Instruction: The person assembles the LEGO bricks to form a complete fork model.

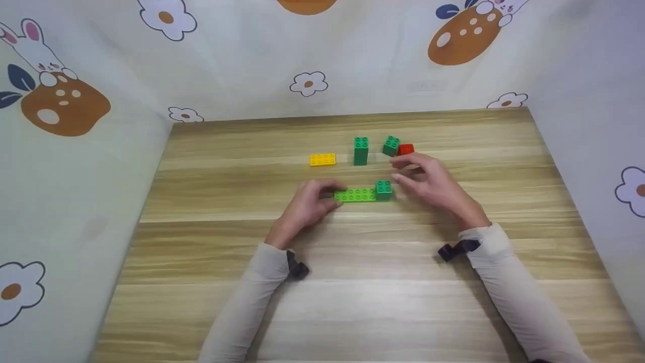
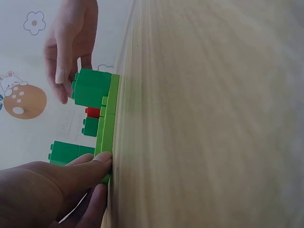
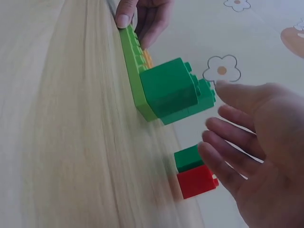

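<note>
A long light green building-block plate (image 1: pixel 359 195) lies flat on the table, with a dark green block (image 1: pixel 383 190) seated on its right end. My left hand (image 1: pixel 310 204) pinches the plate's left end between thumb and fingers, as the left wrist view shows on the light green edge (image 2: pixel 108 130). Just right of the dark green block, my right hand (image 1: pixel 431 184) hovers with fingers spread and relaxed, holding nothing. In the right wrist view its fingers (image 3: pixel 235 137) stand apart from the dark green block (image 3: pixel 168 85).
Behind the plate stand a tall dark green stack (image 1: pixel 361 154), a smaller green block (image 1: pixel 391 145) and a red block (image 1: pixel 406 149) close to my right fingers. A yellow block (image 1: pixel 322 160) lies at the back left. Patterned cloth walls (image 1: pixel 242 75) enclose the wooden table (image 1: pixel 352 302).
</note>
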A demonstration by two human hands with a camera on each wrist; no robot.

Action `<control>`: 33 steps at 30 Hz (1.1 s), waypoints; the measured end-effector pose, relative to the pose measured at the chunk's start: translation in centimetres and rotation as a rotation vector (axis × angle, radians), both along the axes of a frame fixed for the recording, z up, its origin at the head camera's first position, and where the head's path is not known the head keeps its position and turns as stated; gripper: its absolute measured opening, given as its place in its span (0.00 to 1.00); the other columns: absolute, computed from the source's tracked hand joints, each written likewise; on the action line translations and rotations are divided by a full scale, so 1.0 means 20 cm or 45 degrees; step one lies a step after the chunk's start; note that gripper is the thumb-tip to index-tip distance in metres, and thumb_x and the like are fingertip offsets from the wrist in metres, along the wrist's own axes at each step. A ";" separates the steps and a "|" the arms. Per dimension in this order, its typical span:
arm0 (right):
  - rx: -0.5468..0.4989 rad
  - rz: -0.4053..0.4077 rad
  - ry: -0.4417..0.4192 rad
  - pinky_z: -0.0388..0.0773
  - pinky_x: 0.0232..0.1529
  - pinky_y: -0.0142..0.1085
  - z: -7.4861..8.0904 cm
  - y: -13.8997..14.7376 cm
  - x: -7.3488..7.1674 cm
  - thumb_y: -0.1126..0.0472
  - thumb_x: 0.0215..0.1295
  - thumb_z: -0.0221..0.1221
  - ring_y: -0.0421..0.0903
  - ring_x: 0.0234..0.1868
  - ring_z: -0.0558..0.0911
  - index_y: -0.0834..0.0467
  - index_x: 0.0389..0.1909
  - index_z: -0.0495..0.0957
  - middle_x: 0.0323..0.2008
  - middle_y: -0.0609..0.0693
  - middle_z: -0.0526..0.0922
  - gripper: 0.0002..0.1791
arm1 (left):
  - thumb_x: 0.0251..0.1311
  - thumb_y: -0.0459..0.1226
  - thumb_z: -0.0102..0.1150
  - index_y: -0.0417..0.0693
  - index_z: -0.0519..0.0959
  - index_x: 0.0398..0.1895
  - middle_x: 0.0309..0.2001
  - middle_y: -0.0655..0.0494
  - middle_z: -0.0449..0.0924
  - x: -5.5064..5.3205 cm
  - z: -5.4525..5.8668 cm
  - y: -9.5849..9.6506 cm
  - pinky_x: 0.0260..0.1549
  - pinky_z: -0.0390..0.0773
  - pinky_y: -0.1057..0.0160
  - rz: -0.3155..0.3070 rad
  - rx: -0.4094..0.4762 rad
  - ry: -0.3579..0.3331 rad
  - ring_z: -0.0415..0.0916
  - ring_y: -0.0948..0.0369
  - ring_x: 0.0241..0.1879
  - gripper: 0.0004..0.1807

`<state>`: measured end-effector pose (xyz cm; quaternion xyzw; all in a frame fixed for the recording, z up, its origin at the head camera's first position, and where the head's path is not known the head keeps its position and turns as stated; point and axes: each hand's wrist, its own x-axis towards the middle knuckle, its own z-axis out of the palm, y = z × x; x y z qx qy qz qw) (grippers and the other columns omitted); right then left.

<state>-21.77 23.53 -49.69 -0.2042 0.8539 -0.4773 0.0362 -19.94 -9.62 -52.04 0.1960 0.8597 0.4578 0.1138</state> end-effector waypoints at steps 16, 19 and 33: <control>0.044 -0.189 0.156 0.75 0.75 0.59 -0.13 0.10 -0.09 0.64 0.72 0.70 0.59 0.79 0.71 0.57 0.77 0.72 0.78 0.57 0.73 0.35 | 0.67 0.30 0.73 0.50 0.88 0.60 0.60 0.54 0.89 0.00 -0.01 0.00 0.66 0.85 0.58 0.008 0.001 -0.026 0.87 0.59 0.61 0.19; 0.066 -0.177 0.165 0.75 0.75 0.59 -0.14 0.11 -0.09 0.66 0.72 0.69 0.60 0.78 0.72 0.58 0.77 0.72 0.78 0.58 0.73 0.34 | 0.67 0.30 0.72 0.50 0.88 0.60 0.60 0.53 0.89 0.00 -0.01 0.00 0.65 0.85 0.57 0.007 -0.002 -0.027 0.87 0.59 0.61 0.19; -0.012 -0.261 0.169 0.85 0.64 0.56 -0.14 0.10 -0.09 0.73 0.71 0.67 0.61 0.62 0.85 0.63 0.65 0.82 0.64 0.62 0.79 0.23 | 0.66 0.30 0.74 0.50 0.88 0.59 0.59 0.55 0.90 0.00 -0.01 0.00 0.67 0.84 0.58 0.015 -0.005 0.002 0.87 0.60 0.61 0.19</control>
